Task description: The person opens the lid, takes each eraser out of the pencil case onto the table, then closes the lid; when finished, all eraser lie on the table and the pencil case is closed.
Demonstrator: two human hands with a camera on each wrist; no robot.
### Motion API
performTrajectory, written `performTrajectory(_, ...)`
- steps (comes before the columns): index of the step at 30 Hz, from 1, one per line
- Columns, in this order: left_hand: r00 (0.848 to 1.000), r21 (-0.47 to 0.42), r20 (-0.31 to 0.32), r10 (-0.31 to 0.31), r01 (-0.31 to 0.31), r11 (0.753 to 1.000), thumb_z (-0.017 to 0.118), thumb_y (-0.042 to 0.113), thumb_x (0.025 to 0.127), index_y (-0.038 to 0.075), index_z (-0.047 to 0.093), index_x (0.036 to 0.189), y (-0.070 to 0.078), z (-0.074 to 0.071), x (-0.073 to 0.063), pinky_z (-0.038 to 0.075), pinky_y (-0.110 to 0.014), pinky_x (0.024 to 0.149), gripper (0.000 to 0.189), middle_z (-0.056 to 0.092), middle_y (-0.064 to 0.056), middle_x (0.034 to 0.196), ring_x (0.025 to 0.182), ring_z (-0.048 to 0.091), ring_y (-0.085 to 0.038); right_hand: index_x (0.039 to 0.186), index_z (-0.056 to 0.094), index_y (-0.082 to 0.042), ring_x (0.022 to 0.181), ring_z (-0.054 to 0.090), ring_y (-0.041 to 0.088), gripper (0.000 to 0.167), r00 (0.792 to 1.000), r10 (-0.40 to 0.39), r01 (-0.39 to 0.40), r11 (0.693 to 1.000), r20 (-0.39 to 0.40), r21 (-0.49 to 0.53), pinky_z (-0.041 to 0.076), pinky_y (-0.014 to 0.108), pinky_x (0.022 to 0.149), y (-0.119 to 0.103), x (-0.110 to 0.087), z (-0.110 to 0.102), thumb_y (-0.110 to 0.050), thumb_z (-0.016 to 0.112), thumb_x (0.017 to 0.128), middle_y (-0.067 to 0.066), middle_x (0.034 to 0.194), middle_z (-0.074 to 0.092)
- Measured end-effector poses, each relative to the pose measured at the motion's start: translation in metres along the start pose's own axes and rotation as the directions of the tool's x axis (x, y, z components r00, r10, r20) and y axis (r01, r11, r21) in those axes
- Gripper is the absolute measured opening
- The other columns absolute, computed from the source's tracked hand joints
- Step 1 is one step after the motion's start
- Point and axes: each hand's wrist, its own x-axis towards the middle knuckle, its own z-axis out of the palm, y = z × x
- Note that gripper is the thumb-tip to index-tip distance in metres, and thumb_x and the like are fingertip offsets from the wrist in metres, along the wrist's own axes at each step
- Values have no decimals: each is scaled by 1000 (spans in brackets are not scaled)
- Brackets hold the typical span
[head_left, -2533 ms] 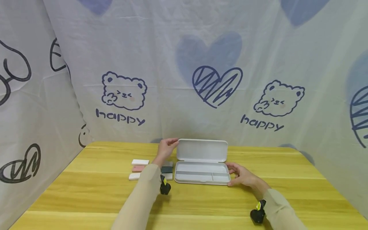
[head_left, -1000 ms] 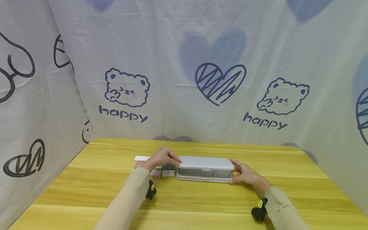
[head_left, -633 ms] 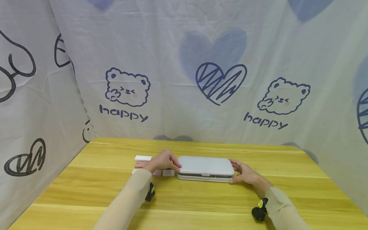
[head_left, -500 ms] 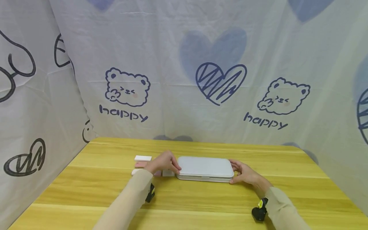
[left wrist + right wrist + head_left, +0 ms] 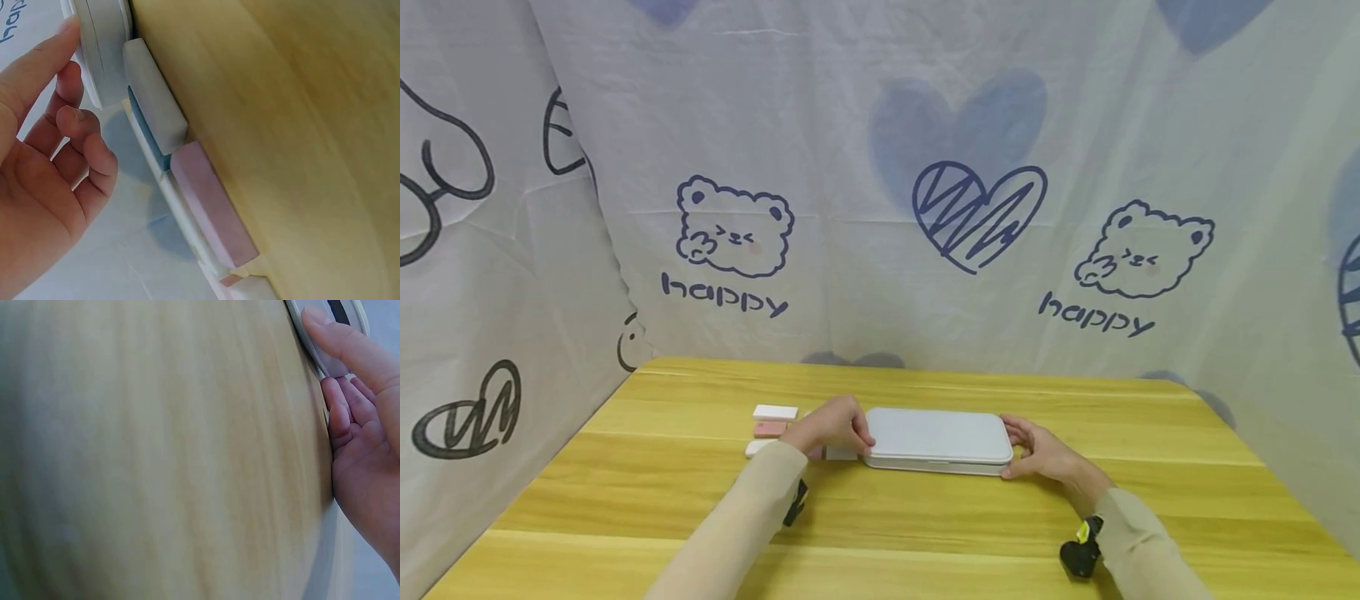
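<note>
A white pencil case [image 5: 938, 433] lies on the table with its lid down over the base. At the front right a thin dark gap shows between lid and base, seen also in the right wrist view. My left hand [image 5: 837, 423] pinches the lid's left front corner with thumb and index finger, the other fingers loosely curled. My right hand [image 5: 1043, 452] holds the right end of the base, thumb at the front corner and fingers behind. Beside the case, in the left wrist view, lie a whitish eraser-like block [image 5: 156, 97] and a mauve block [image 5: 212, 203].
Left of the left hand, a white block [image 5: 775, 412], a pink block [image 5: 770, 429] and another white block [image 5: 758, 448] lie in a column. The left hand partly hides other blocks. A printed cloth [image 5: 850, 275] hangs behind the wooden table [image 5: 940, 533].
The lid has swung from upright down onto the base, with my left hand moving forward-to-near and lower along with it. My right hand has stayed at the case's right end.
</note>
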Motion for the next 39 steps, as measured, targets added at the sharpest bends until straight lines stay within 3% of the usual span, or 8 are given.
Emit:
performTrajectory(8, 1000, 49, 21, -5, 4, 999, 75, 3, 69, 5, 69, 64, 4, -1, 2, 44, -21, 57, 8, 61, 3, 63, 58, 47, -7, 133, 20, 15, 108, 40, 33, 86, 1000, 17, -17, 1000, -4, 3, 36, 27, 81, -1, -1, -2, -3, 75, 69, 30, 129, 36)
performTrajectory(16, 1000, -4, 22, -6, 6, 1000, 75, 3, 68, 3, 69, 65, 2, 0, 2, 45, -21, 59, 7, 62, 2, 66, 60, 50, -7, 131, 20, 18, 113, 38, 39, 71, 999, 33, -33, 999, -18, 0, 30, 48, 94, -3, -3, -2, -14, 63, 84, 33, 129, 34)
performTrajectory(27, 999, 7, 23, -39, 39, 999, 76, 0, 67, 4, 68, 65, 4, 0, 1, 45, -20, 58, 9, 61, 3, 64, 59, 50, -7, 132, 18, 18, 111, 41, 35, 72, 998, 50, -49, 998, -29, 51, 35, 40, 92, -3, 0, 2, -10, 63, 83, 32, 128, 36)
performTrajectory(34, 999, -71, 37, 15, -13, 997, 73, 1, 70, 2, 69, 76, 1, 1, -2, 46, -22, 63, 7, 63, 1, 71, 64, 53, -9, 132, 22, 16, 108, 43, 31, 73, 994, 92, -90, 995, -62, 33, 36, 37, 91, 1, 1, 1, -15, 65, 82, 31, 129, 37)
performTrajectory(39, 999, -47, -42, 9, -11, 999, 69, 8, 77, 3, 68, 83, -3, 1, -8, 46, -26, 65, 8, 63, 1, 78, 69, 53, -10, 132, 30, 11, 113, 40, 34, 65, 976, 173, -163, 983, -135, 81, 38, 39, 87, -3, -3, 1, -21, 62, 85, 28, 131, 36)
